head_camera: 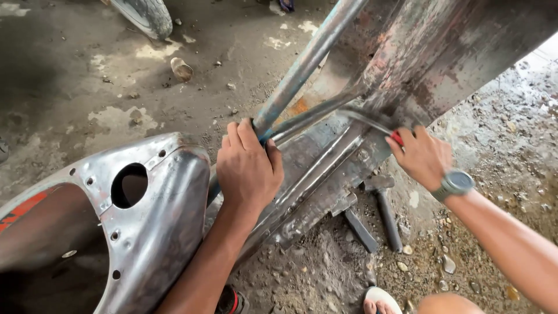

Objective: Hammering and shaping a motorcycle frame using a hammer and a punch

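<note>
Dusty concrete floor (87, 70), gravel toward the right. Left hand (249, 168) clenched around blue pipe (302, 67) at its lower end. Right hand (423, 156), with wristwatch (455, 183), grips a red-handled tool (378, 123) against rusty frame (430, 58). Hammer (385, 209) lies below right hand. Metal shell (157, 221) just left of left hand.

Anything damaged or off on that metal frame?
Yes. The frame beam by the right hand is rusty with worn paint, and the tube the left hand grips has patchy blue paint. A hammer lies in the dirt.
</note>
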